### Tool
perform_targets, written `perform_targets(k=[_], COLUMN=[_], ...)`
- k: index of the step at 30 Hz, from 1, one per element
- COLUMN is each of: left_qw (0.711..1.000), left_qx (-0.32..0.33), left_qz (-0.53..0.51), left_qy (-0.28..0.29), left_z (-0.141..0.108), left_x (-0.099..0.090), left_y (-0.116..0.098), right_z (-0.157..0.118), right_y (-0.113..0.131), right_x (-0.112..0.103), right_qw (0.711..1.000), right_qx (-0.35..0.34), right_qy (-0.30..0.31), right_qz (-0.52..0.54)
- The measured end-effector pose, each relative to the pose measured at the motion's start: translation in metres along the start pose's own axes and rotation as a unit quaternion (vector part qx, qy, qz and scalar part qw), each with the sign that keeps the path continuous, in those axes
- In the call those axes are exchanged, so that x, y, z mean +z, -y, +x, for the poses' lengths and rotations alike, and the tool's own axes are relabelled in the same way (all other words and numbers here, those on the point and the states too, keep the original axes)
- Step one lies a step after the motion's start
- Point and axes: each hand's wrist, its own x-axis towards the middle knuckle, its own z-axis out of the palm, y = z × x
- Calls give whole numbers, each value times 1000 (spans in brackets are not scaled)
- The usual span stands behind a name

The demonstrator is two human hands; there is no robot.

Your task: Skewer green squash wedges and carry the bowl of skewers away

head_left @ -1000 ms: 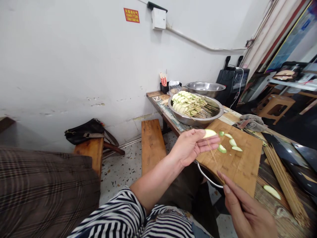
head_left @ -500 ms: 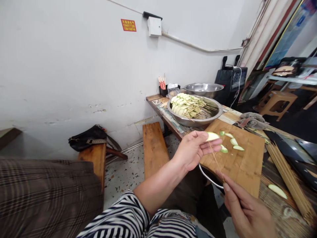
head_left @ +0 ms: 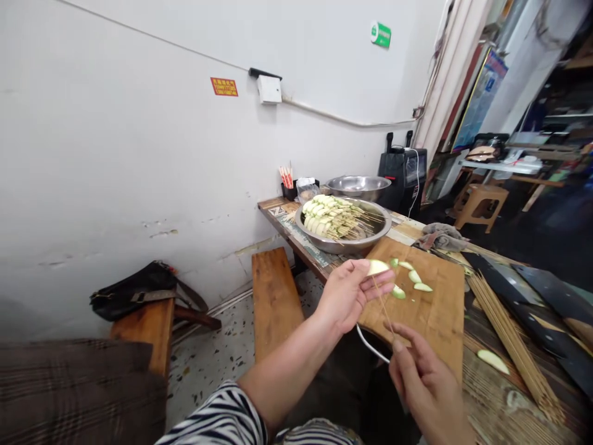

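Right of centre, the left hand (head_left: 346,295) pinches a slice (head_left: 377,267); lower right, the right hand (head_left: 425,376), apart, grips a skewer (head_left: 382,304) that meets it; threading seems in hand, the next move calling for a straight push

Bright wall (head_left: 152,142), dim bkgd (head_left: 532,241) at R, edges blurry w/ distortion

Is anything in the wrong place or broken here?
Yes. One pale slice lies off the cutting board, beside the bundle of skewers, while other loose slices are on it. Also, the wall has chipped patches low down.
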Motion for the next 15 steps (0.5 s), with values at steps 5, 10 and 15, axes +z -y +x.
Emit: perform_targets(k=[5, 10, 15], left_qw=[1000, 999, 997], left_qx=[17, 37, 55], left_qz=[4, -9, -12], left_qy=[-15, 11, 48], left_z=[4, 4, 1], left_x=[4, 9, 12], left_y=[2, 7, 9], right_z=[15, 12, 3], right_y=[-6, -1, 5], right_x=[-8, -10, 2], right_qw=[972, 991, 984], right_qx=[-168, -92, 107], right_qy=[-93, -60, -2], right_qz=[-137, -75, 143])
